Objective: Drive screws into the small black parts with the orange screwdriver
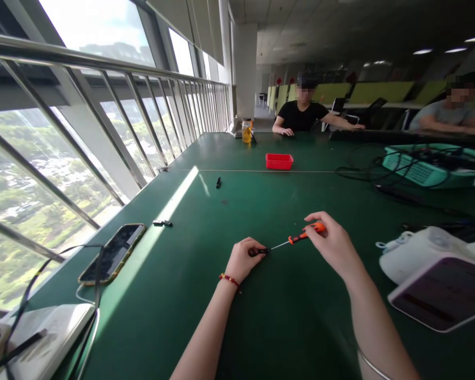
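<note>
Our right hand (332,245) gripped the orange screwdriver (301,236), its tip meeting a small black part (260,252) pinched in our left hand (243,258).

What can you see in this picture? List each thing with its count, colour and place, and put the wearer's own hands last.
table: one, dark green, fills the foreground
screwdriver: one, orange handle, held at the centre
small part: one, black, at the screwdriver's tip
tray: one, red, far centre
jar: one, yellow, far end
phone: one, dark, left edge
small pieces: a few, black, mid-table
keyboard: one, pale green, right, under black cables
device: one, white, near right
people: two, seated at the far end
left hand: one, red bracelet, grips the small part
right hand: one, holds the screwdriver handle
</note>
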`<act>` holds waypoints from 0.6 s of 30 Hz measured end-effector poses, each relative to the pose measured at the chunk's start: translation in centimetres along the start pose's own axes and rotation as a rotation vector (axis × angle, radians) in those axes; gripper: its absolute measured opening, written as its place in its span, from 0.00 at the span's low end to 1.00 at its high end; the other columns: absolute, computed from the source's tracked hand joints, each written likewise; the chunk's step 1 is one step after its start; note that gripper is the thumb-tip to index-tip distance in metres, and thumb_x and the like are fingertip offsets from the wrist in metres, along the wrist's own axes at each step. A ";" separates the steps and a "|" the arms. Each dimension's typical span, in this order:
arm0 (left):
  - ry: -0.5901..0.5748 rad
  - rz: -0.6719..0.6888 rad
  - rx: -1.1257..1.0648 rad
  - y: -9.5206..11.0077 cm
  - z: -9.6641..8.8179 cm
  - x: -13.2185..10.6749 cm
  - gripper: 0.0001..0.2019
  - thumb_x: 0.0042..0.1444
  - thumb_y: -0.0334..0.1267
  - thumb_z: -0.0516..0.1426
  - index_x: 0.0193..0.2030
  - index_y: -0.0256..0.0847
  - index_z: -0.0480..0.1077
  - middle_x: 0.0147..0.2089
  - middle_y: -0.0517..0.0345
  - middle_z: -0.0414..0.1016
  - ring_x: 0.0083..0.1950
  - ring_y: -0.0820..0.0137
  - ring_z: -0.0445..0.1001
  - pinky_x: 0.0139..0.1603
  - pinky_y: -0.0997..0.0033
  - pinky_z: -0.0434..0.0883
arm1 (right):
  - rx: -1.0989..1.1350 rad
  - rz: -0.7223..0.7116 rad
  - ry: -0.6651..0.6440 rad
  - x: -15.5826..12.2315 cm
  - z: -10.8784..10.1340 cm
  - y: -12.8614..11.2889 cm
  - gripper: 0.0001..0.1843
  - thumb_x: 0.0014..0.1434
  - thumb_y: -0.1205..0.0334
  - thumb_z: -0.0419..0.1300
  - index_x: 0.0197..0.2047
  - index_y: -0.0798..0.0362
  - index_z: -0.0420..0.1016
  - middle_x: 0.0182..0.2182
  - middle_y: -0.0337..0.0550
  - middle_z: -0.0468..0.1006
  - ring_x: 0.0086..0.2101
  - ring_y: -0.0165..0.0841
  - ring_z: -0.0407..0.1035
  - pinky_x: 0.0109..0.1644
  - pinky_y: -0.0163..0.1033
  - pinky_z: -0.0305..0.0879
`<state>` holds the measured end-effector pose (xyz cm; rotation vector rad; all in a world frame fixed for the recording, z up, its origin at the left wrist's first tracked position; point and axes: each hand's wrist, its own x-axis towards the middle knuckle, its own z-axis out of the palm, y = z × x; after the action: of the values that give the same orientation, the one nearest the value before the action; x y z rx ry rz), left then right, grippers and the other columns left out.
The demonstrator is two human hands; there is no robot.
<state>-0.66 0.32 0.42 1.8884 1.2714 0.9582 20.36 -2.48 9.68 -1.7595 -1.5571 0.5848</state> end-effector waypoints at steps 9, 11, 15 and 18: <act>0.009 -0.012 0.013 -0.4 0.1 0.0 0.05 0.45 0.30 0.62 0.32 0.38 0.76 0.31 0.58 0.75 0.29 0.75 0.70 0.33 0.76 0.70 | -0.140 0.051 -0.016 -0.5 0.2 -1.8 0.20 0.58 0.44 0.44 0.39 0.47 0.70 0.19 0.37 0.65 0.19 0.33 0.60 0.22 0.36 0.51; 0.020 -0.039 0.028 -0.4 0.1 0.0 0.05 0.44 0.30 0.63 0.31 0.37 0.76 0.29 0.59 0.75 0.28 0.75 0.70 0.31 0.76 0.69 | -0.112 0.079 -0.021 -0.6 0.1 -2.2 0.16 0.56 0.50 0.48 0.43 0.47 0.67 0.21 0.37 0.68 0.21 0.32 0.62 0.23 0.36 0.54; 0.032 -0.091 0.041 -0.4 0.2 0.0 0.04 0.44 0.30 0.63 0.29 0.37 0.74 0.27 0.61 0.74 0.27 0.75 0.70 0.30 0.77 0.69 | -0.124 0.113 -0.096 -0.8 -0.4 -2.5 0.20 0.58 0.45 0.44 0.39 0.47 0.70 0.21 0.38 0.69 0.23 0.34 0.65 0.25 0.37 0.56; 0.027 -0.094 0.035 -0.2 0.2 0.0 0.03 0.44 0.30 0.63 0.29 0.37 0.74 0.27 0.60 0.74 0.28 0.75 0.70 0.30 0.76 0.69 | -0.195 0.106 -0.110 -0.8 -0.9 -2.5 0.24 0.59 0.41 0.40 0.37 0.46 0.71 0.18 0.38 0.67 0.22 0.35 0.64 0.25 0.37 0.55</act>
<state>-0.59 0.36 0.14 1.8303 1.3884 0.9202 19.20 -3.42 12.07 -1.9948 -1.6508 0.6071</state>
